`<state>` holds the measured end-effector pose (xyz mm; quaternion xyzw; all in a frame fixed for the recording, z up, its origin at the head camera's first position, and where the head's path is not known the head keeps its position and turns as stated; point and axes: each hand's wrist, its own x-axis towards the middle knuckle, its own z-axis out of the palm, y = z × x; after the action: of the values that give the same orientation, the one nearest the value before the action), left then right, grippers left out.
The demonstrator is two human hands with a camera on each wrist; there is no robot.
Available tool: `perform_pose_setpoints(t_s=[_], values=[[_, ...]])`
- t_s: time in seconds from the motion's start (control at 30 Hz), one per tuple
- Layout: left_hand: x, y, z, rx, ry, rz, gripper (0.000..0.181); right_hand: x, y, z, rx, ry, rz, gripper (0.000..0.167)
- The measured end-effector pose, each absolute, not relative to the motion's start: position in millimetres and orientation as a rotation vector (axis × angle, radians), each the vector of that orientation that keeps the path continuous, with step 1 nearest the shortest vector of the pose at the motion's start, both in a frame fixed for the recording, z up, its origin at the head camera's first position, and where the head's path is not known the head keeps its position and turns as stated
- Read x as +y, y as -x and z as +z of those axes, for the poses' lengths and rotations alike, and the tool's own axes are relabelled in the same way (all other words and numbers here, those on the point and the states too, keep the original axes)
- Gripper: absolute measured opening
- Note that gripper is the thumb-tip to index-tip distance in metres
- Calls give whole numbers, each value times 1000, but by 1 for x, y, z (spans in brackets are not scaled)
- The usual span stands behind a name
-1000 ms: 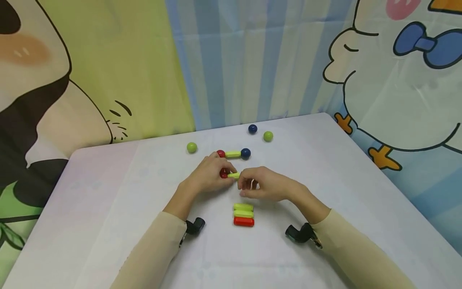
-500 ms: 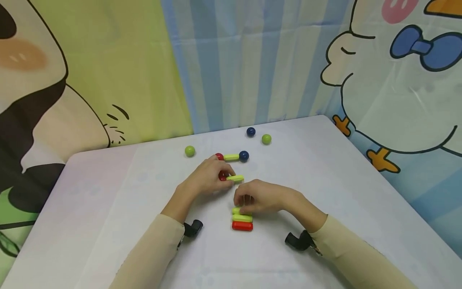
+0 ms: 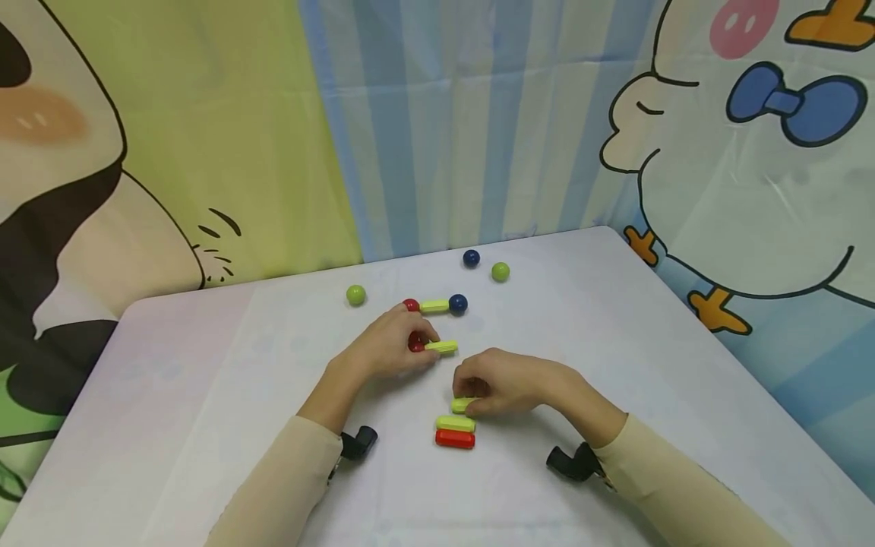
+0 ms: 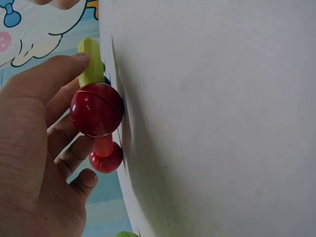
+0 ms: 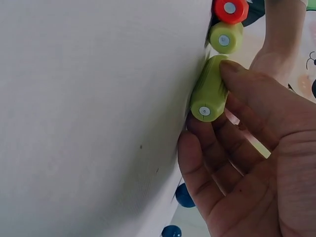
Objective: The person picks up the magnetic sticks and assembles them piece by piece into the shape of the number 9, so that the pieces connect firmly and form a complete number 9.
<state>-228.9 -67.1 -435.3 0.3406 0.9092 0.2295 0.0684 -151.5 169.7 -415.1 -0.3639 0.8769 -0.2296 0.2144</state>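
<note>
On the white worktop (image 3: pixel 205 418), reading left to right, a green ball (image 3: pixel 355 295) sat alone. Next came the person's left hand (image 3: pixel 390 342), thumb and fingers pinching a lime rod (image 4: pixel 90 64) that ended in a red ball (image 4: pixel 96 109). The grip, close to that joint, seemed chosen to steady the pair and leave the rod's other end bare. Just behind, in one line, were a far red ball (image 3: pixel 411 305), a middle lime rod (image 3: pixel 434 306) and a dark blue ball (image 3: pixel 458 305). A red rod (image 4: pixel 102 145) appeared to link the two red balls, though the hand hid much of it. Nearest the wearer, a spare lime rod (image 3: pixel 456 423) and a spare red rod (image 3: pixel 455 439) lay side by side, touching, presumably lined up for easy reach. At the back edge rested a loose blue ball (image 3: pixel 471 259), with a second green ball (image 3: pixel 500 271) near its right. In front, the right hand (image 3: pixel 509 380) had its fingers and thumb clamped on a third lime rod (image 5: pixel 210 89), just beyond that row; the thumb pressed one end, so the opposite end, with its pale disc (image 5: pixel 204 111), showed uncovered.
</note>
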Motion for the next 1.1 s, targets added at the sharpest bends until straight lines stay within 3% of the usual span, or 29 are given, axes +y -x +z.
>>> perform_pose_setpoints(t_s=[0.43,0.63,1.1], values=[[-66,235,-434,2756,-1078,808,15,178,156,-419,2470,961,-686,9],[-64,239,-430,2828,-1010,758,14,187,159,-417,2494,937,-729,17],[-55,260,-422,2892,-916,815,31,200,178,-413,2528,906,-928,15]])
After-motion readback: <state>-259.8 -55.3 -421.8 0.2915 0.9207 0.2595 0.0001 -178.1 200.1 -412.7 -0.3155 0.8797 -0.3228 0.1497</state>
